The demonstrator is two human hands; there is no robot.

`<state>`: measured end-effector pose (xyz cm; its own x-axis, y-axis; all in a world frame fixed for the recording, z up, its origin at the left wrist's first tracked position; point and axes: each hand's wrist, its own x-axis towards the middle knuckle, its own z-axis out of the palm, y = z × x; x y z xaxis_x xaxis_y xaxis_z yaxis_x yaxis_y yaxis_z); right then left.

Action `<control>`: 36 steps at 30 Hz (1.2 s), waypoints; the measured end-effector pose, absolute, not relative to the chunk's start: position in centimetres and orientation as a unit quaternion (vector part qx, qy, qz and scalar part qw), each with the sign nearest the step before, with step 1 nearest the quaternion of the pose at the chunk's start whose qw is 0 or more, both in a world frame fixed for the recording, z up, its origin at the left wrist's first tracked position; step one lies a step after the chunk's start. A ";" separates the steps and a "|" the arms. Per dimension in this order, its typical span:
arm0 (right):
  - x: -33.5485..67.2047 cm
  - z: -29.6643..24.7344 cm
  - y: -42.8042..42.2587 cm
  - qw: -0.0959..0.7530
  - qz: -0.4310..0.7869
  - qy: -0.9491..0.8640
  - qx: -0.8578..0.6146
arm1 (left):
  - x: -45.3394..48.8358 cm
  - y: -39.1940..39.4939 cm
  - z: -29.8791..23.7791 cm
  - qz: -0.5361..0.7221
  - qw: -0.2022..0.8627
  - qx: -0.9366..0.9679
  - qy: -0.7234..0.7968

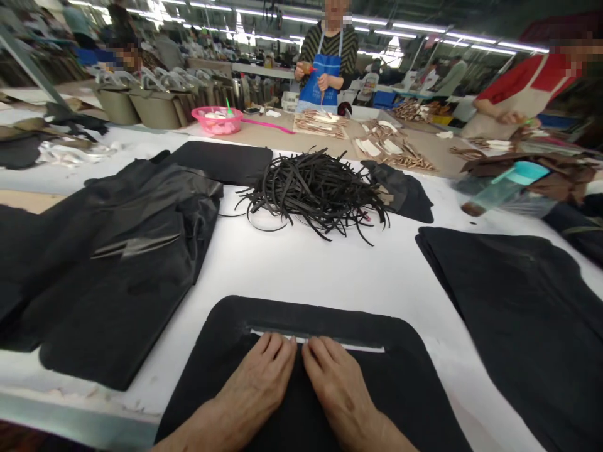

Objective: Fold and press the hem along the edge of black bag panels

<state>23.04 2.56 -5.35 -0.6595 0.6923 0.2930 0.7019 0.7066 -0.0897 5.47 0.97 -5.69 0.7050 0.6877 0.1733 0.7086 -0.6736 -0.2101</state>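
Observation:
A black panel point(226, 351) with rounded corners lies flat on the white tabletop in front of me. A long narrow slot point(362, 348) crosses its upper part, with white showing through. My left hand point(264, 376) and my right hand point(336, 383) rest side by side at the slot's near edge. Both have bent, closed fingers pressing or pinching the black material there, thumbs close together at the middle. The fingertips are partly hidden inside the slot. Beyond the panel sits a tangled heap of thin black strips point(315, 188).
Black slotted pieces point(127, 276) are piled on the left, and more black panels point(513, 301) on the right. A teal-lidded bottle point(506, 188) lies at the right. Farther back are a pink basket point(217, 122) and two co-workers, one in a blue apron point(323, 81).

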 end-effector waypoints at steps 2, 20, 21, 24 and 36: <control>23.4 -5.9 2.6 0.164 -0.034 -0.920 -0.355 | 4.8 0.9 -5.3 -0.038 0.129 -0.917 -0.375; 23.5 -6.0 2.6 0.195 -0.092 -0.913 -0.346 | -0.7 2.0 -4.0 -0.084 0.013 -0.927 -0.366; 23.3 -5.9 2.6 0.195 -0.086 -0.911 -0.354 | -0.9 1.9 -3.8 -0.095 -0.009 -0.921 -0.378; 22.8 -5.9 2.5 0.175 -0.062 -0.904 -0.385 | -1.3 1.8 -3.5 -0.165 -0.060 -0.888 -0.425; 22.9 -4.9 3.2 0.157 -0.067 -0.900 -0.401 | -2.4 2.2 -4.2 -0.231 -0.117 -0.832 -0.491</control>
<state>22.89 3.21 -4.95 -0.6297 0.7003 0.3361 0.7422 0.6702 -0.0059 -2.36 2.20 -4.22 0.4105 0.8715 0.2683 0.7631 -0.4894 0.4222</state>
